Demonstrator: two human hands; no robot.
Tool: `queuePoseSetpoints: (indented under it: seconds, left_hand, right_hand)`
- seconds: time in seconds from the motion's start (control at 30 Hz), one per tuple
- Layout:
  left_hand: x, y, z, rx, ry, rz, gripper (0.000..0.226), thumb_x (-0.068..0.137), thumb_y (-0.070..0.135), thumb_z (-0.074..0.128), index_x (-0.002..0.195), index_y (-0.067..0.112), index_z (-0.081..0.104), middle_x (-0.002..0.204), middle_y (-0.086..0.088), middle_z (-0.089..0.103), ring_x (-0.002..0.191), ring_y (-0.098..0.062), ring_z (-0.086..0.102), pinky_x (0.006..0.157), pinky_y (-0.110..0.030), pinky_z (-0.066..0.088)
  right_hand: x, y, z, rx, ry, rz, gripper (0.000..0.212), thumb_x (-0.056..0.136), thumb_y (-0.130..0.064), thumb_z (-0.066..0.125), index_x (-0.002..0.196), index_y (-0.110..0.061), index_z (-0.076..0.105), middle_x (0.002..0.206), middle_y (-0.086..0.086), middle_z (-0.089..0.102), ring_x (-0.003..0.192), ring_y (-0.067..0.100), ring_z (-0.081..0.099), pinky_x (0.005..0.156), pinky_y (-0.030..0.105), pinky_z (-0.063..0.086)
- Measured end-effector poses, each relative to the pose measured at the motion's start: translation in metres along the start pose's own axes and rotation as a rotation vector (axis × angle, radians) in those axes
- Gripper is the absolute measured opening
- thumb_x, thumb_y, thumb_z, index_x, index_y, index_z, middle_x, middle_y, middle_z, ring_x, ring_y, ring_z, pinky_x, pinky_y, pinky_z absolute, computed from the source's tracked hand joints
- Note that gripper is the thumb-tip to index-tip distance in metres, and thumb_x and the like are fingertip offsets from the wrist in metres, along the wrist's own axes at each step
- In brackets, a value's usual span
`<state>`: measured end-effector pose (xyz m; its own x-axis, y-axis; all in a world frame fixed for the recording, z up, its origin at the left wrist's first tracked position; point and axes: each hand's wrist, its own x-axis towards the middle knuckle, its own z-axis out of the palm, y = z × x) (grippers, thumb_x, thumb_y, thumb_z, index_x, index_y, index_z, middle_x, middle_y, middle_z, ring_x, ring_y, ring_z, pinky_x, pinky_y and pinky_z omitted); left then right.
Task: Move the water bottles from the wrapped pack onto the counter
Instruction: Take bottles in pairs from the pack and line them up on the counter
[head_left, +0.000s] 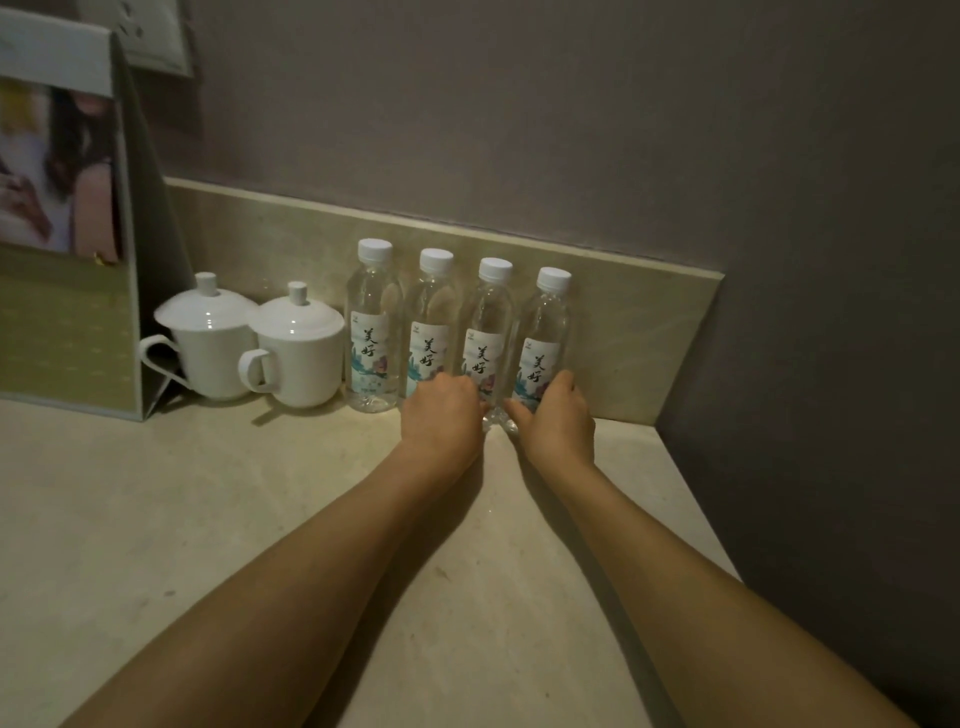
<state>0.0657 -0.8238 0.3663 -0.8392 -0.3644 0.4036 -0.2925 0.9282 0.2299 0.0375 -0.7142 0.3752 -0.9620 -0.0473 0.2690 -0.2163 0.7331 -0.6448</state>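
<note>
Several clear water bottles with white caps and printed labels stand upright in a row against the backsplash on the beige counter (208, 519). My left hand (441, 413) is curled over the base of the second bottle from the left (431, 322), and its fingertips reach the third bottle (488, 332). My right hand (556, 415) wraps the base of the rightmost bottle (545, 332), thumb beside the third bottle's foot. The leftmost bottle (371, 322) stands untouched. No wrapped pack is in view.
Two white lidded cups (208, 338) (298, 353) stand left of the bottles. A tall green paper bag (67, 291) stands at the far left. The grey wall (779, 364) closes the counter's right side, and the backsplash (634, 322) runs behind the row.
</note>
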Motion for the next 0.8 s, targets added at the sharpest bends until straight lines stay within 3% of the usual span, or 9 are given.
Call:
queuePoseSetpoints:
  seconds: [0.47,0.67,0.8]
  left_hand:
    - [-0.001,0.002,-0.011,-0.030,-0.088,-0.017,0.023,0.096,0.024,0.058,0.110,0.008,0.066,0.107,-0.014,0.067,0.099,-0.030,0.066,0.079,-0.039,0.053]
    - [-0.012,-0.001,-0.021,-0.120,-0.091,-0.023,0.031,0.095,0.034,0.053,0.103,0.007,0.066,0.100,-0.013,0.065,0.094,-0.030,0.064,0.076,-0.037,0.051]
    - [-0.021,0.005,-0.032,-0.157,-0.068,-0.027,0.029,0.094,0.031,0.049,0.098,0.007,0.065,0.087,-0.011,0.061,0.082,-0.029,0.061,0.069,-0.036,0.050]
  right_hand:
    - [-0.006,-0.011,-0.004,-0.003,-0.037,0.056,0.052,0.088,-0.031,0.066,0.124,-0.005,0.040,0.131,0.017,0.052,0.117,0.037,0.055,0.090,0.044,0.048]
    - [-0.008,-0.012,-0.016,0.041,-0.120,0.094,0.059,0.084,-0.034,0.072,0.127,-0.003,0.045,0.130,0.016,0.053,0.117,0.034,0.055,0.096,0.045,0.048]
    - [-0.019,-0.011,-0.031,0.032,-0.091,0.082,0.047,0.092,-0.032,0.061,0.126,-0.002,0.047,0.129,0.018,0.053,0.116,0.036,0.055,0.090,0.042,0.047]
